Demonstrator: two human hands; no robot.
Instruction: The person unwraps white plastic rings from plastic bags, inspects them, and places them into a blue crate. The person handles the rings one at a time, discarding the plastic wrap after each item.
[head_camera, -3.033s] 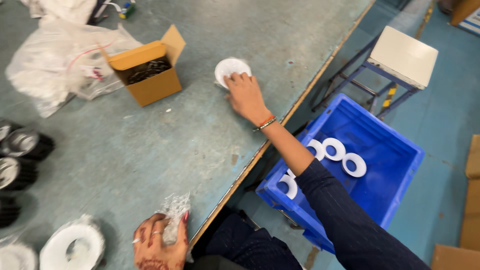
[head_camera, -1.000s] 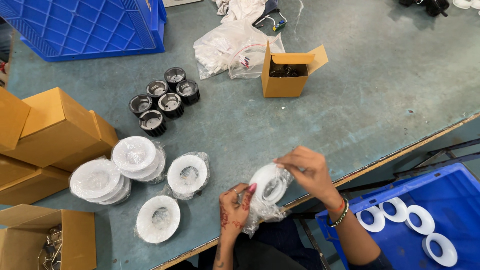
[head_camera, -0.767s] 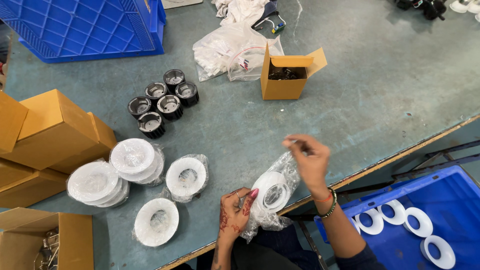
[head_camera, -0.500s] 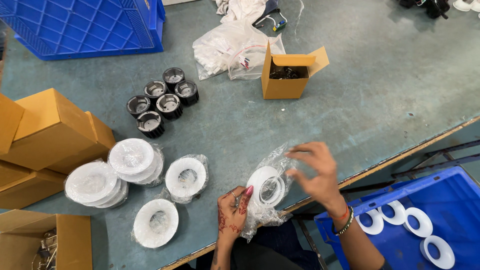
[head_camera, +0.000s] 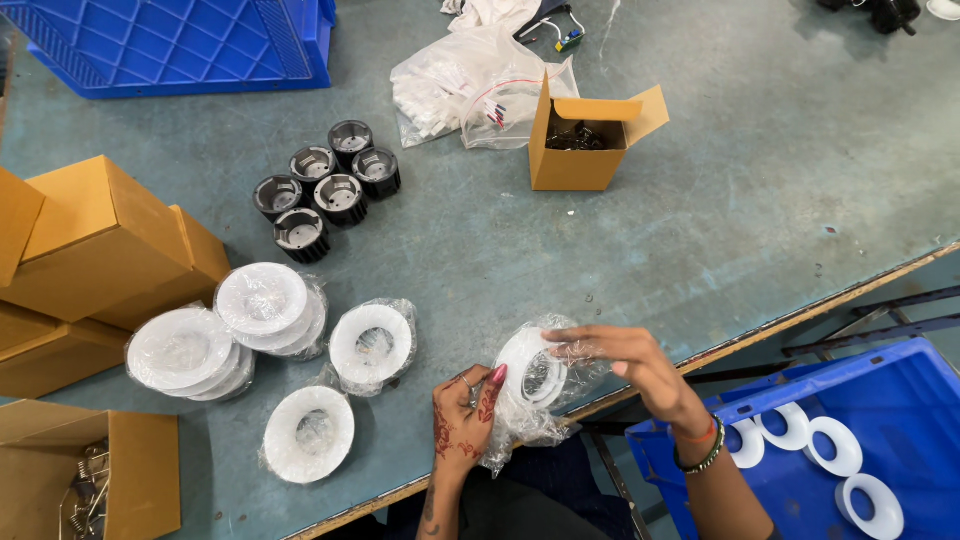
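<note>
Near the table's front edge I hold a white ring-shaped lamp housing (head_camera: 528, 372) wrapped in a clear plastic bag (head_camera: 520, 425). My left hand (head_camera: 462, 422) grips the bag and ring from the lower left. My right hand (head_camera: 625, 365) pinches the top of the plastic over the ring from the right. To the left on the table lie more white rings in plastic: one (head_camera: 372, 343) beside my hands, one (head_camera: 309, 433) near the edge, and stacks (head_camera: 262, 300) further left.
Several black round housings (head_camera: 322, 190) stand mid-table. An open small cardboard box (head_camera: 585, 135) and crumpled plastic bags (head_camera: 468, 85) lie behind. Yellow boxes (head_camera: 95, 240) sit at left, a blue crate (head_camera: 180, 40) at the back, and a blue bin (head_camera: 900, 400) with white rings lies below the table at right.
Three seconds ago my right hand reached to a white ring far out on the table. Since then both hands have come together on the bagged ring, and the right hand has worked along the plastic.
</note>
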